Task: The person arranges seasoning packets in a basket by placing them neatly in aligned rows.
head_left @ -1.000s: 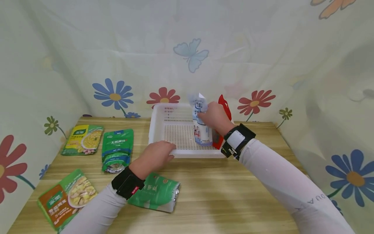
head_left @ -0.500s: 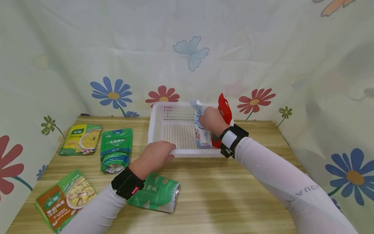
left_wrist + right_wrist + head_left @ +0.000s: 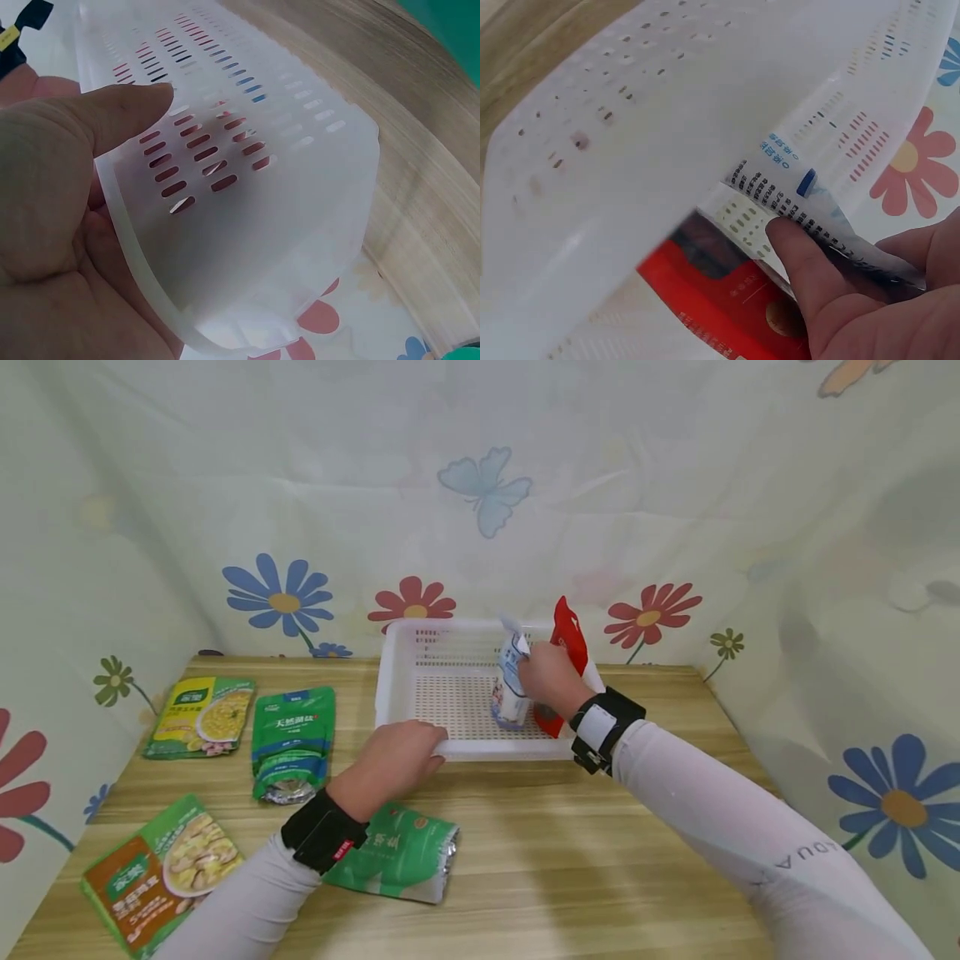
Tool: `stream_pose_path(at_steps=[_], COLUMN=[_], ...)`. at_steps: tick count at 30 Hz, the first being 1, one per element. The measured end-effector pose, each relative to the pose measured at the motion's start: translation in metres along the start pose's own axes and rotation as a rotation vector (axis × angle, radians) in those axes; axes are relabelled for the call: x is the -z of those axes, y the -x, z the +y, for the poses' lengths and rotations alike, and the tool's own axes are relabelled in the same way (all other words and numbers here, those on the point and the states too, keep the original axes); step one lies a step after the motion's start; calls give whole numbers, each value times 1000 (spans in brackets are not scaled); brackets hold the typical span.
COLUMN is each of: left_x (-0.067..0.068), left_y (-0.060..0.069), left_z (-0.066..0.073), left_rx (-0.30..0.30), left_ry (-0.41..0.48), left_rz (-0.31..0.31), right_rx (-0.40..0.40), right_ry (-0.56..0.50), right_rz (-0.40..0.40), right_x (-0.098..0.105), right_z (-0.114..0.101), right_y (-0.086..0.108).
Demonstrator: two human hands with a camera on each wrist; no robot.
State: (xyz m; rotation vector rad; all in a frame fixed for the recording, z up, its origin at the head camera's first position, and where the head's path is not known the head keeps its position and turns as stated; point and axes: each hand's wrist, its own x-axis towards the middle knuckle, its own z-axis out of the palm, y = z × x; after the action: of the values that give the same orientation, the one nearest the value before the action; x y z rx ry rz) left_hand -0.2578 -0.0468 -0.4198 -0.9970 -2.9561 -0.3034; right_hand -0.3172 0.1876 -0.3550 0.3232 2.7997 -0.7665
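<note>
The white-blue packet (image 3: 510,693) has turned in the basket (image 3: 393,672), toward the right edge, beside the red packet (image 3: 571,637); the right hand (image 3: 557,678) pinches it, so apparently not yet placed. The left hand (image 3: 393,760) holds the front edge.

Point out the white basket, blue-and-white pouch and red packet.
White basket (image 3: 510,749), head view: front rim.
Blue-and-white pouch (image 3: 511,683), head view: printed side.
Red packet (image 3: 736,301), right wrist view: red printed face.

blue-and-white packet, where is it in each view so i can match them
Head: the blue-and-white packet is just right of centre, inside the white basket, held by the right hand.
Left wrist: not discernible.
Right wrist: right of centre, near the red packet.
Shared landmark: the white basket.
</note>
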Motion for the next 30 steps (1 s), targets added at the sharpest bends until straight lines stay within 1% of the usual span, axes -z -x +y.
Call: stream_pose_path(at_steps=[5,8,13,18,21,26,30], left_x=[1,1,1,2,2,1,1], left_y=[2,2,2,2,2,1,2], left_z=[-2,-2,-2,-1,0,2,3], left_rx=[12,11,2,8,6,3,-1], left_ry=[-2,1,-7,-9,-8,-7,-14], left_rz=[-5,-6,10,16,15,8,15], right_rx=[9,13,42,75,73,79,97], right_ry=[16,22,43,112,147,158,165], right_rz=[-15,-1,36,94,126,163,187], right_x=[-3,-6,-9,-12,-14,-16,-16], right_z=[4,6,11,13,14,16,19], right_y=[2,4,6,5,4,4,5])
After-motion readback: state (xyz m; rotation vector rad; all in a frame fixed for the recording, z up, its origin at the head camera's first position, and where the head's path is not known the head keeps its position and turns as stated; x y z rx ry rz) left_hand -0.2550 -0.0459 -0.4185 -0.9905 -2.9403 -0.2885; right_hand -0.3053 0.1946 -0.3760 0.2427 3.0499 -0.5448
